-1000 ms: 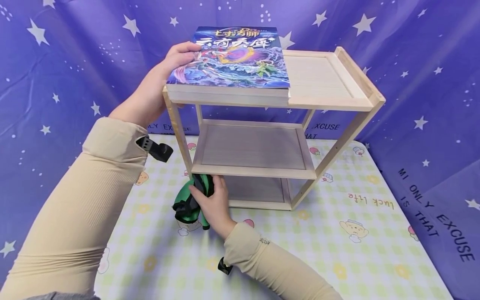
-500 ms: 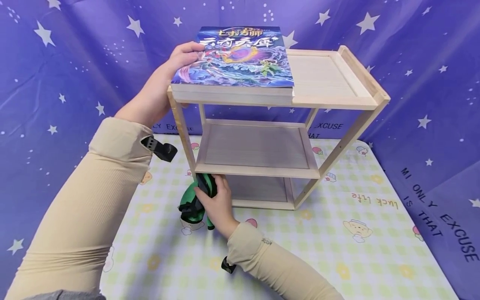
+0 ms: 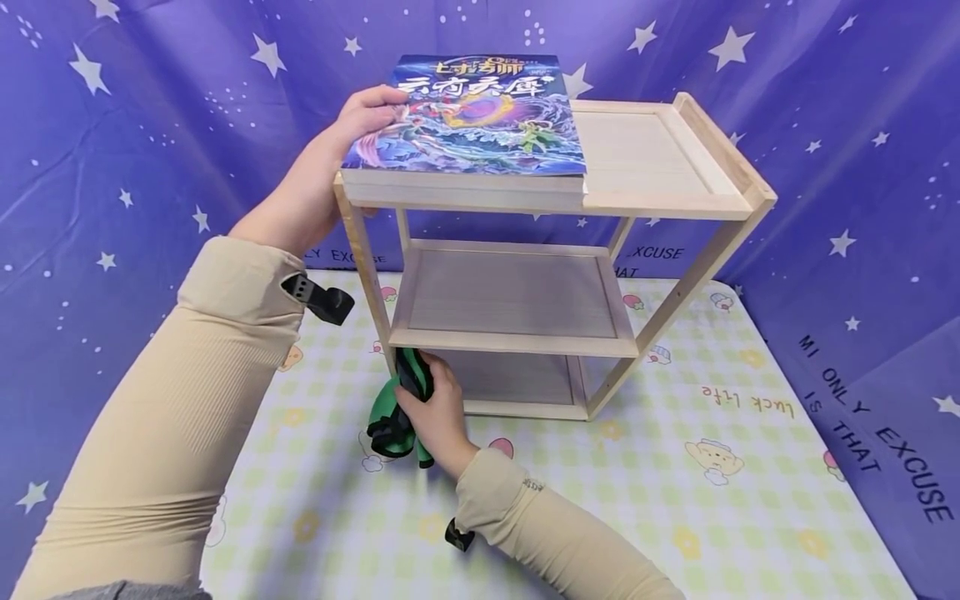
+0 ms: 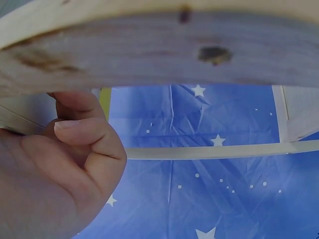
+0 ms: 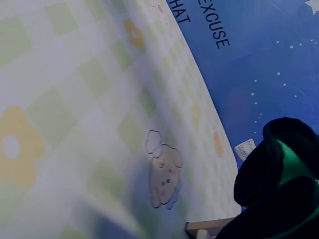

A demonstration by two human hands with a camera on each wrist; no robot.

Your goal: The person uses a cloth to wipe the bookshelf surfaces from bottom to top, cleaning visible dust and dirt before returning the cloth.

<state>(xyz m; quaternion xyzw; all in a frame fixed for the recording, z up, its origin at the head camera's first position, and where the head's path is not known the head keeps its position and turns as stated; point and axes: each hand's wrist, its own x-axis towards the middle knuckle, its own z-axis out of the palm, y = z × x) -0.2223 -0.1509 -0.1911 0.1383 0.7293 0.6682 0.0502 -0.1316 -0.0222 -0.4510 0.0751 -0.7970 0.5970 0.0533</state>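
My left hand [image 3: 318, 171] grips the upper left corner of a pale wooden three-tier shelf [image 3: 480, 343]. Its fingers lie at the left edge of a thick blue illustrated book [image 3: 468, 117] on the top tier. In the left wrist view curled fingers [image 4: 94, 137] show beneath the wooden rail. Lower down, my right hand [image 3: 441, 421] holds a soft green and black fabric item [image 3: 386, 417] by the shelf's lower left post. Part of that item is hidden behind the hand and post. The right wrist view shows its plush black folds [image 5: 276, 169] and a white tag [image 5: 245, 148].
The bottom tier [image 3: 517, 383] lies partly hidden under the middle tier [image 3: 510, 287]. A checked cloth with cartoon prints covers the table [image 3: 622, 517]. Purple star-patterned curtains [image 3: 847, 167] stand close behind and to the right of the shelf.
The green and black fabric item has shifted slightly right and its lower end hangs a little lower, the right hand still holding it. My left hand keeps its hold on the shelf.
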